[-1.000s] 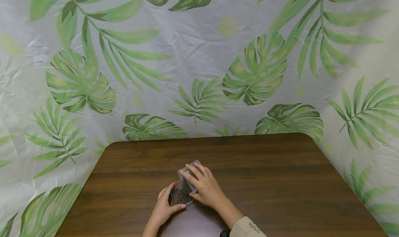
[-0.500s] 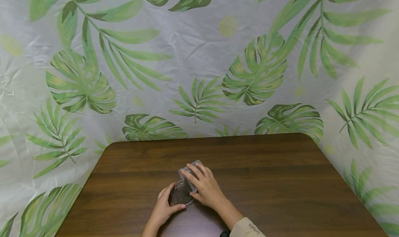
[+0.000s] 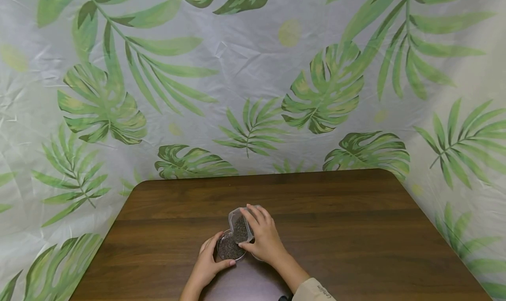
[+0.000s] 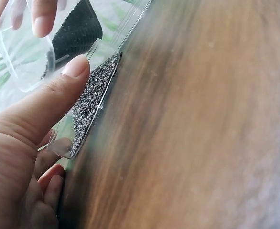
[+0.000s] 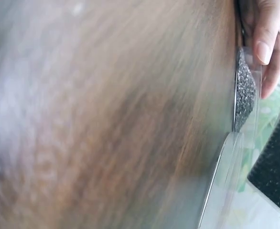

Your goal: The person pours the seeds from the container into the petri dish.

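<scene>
My left hand (image 3: 206, 259) holds a round clear dish (image 4: 61, 145) on the table, its thumb and fingers spread round the near and left sides. Dark, speckled seed-like grains (image 4: 94, 90) lie heaped in the dish. In my right hand (image 3: 264, 237) is a clear plastic container (image 3: 234, 215), gripped between thumb and fingers and tilted above the dish's right side. More of the dark grains (image 3: 240, 230) show inside the container. The left wrist view has the container (image 4: 25, 47) at upper left, with right-hand fingertips (image 4: 43, 24) on it.
A second clear, low-walled piece (image 5: 221, 186) stands beside the dish, mostly hidden under my right hand in the head view. The brown wooden table (image 3: 336, 222) reaches back to a leaf-patterned curtain (image 3: 253, 72).
My right hand has tipped the container back and slightly right, so the grains inside it now show. The dish's heap looks fuller. My left hand stays in place.
</scene>
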`<move>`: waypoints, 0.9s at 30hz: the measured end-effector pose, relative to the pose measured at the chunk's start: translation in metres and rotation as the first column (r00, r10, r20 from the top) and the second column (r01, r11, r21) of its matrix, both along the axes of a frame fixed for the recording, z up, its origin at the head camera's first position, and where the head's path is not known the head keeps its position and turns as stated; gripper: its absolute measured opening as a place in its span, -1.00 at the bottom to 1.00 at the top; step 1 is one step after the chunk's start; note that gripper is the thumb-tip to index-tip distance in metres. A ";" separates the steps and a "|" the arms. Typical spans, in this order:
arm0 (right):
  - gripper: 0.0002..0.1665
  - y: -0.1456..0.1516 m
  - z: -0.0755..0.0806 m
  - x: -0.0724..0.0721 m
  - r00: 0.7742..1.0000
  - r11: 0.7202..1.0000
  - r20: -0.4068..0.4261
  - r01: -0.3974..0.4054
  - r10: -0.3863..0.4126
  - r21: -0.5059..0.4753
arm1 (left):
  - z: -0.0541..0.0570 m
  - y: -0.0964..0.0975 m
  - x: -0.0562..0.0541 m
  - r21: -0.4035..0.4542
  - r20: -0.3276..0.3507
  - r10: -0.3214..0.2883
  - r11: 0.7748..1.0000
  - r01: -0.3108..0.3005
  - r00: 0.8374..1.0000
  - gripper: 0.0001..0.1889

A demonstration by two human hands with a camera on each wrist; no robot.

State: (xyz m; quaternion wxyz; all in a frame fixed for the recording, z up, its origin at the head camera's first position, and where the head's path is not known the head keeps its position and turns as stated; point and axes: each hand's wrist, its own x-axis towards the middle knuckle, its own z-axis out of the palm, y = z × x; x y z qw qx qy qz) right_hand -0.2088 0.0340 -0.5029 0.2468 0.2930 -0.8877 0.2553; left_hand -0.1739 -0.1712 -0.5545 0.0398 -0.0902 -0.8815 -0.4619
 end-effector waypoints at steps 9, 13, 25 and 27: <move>0.18 0.001 -0.002 0.001 0.991 0.966 0.135 0.043 -0.009 -0.254 | 0.000 0.001 0.000 -0.008 -0.021 0.011 1.000 -0.011 1.000 -0.05; 0.18 0.002 -0.004 0.002 0.981 0.932 0.196 0.070 0.002 -0.357 | 0.000 0.002 0.000 -0.009 -0.026 0.012 1.000 -0.012 1.000 -0.05; 0.14 0.008 0.000 0.006 0.933 0.833 0.360 0.185 0.019 -0.522 | 0.001 0.002 0.001 -0.010 -0.030 0.008 1.000 -0.009 1.000 -0.05; 0.14 0.009 0.001 0.007 0.929 0.823 0.369 0.194 0.020 -0.534 | 0.002 0.002 0.001 -0.008 -0.038 0.005 1.000 -0.005 0.999 -0.05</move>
